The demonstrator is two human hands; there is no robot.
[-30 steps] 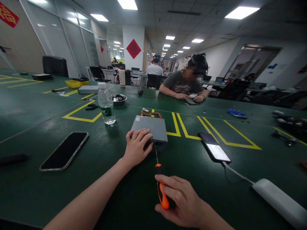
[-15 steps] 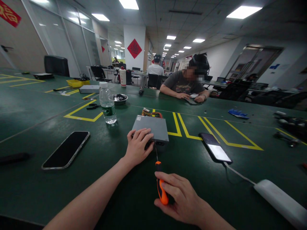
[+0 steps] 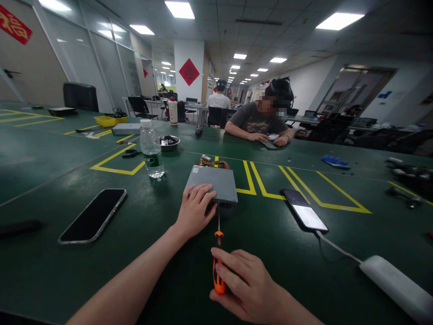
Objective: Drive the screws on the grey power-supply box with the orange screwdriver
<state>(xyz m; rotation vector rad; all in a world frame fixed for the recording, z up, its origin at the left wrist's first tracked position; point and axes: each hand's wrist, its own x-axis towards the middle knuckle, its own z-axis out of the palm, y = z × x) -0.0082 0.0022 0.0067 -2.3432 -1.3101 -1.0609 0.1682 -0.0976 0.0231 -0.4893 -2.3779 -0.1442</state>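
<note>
A grey computer power supply [image 3: 216, 179] lies on the green table, its bundle of coloured wires [image 3: 214, 162] at the far side. My left hand [image 3: 196, 207] grips its near left corner, fingers bent over the top and thumb down by the front face. In my right hand [image 3: 245, 282] is an orange and black screwdriver [image 3: 219, 262], held by the handle between thumb and fingers. Its thin shaft points away from me, and the tip meets the front face of the power supply beside my left thumb. What the tip touches is too small to make out.
Left of the power supply stand a water bottle [image 3: 152, 153] and a metal bowl [image 3: 169, 142]. A dark phone [image 3: 94, 216] lies left; a lit phone [image 3: 304, 210] with a cable to a white power bank [image 3: 389, 282] lies right. Across the table sits a person [image 3: 257, 119].
The screwdriver's handle has swung slightly left with my right hand and has turned, so the shaft stands straighter. My left hand stays on the power supply.
</note>
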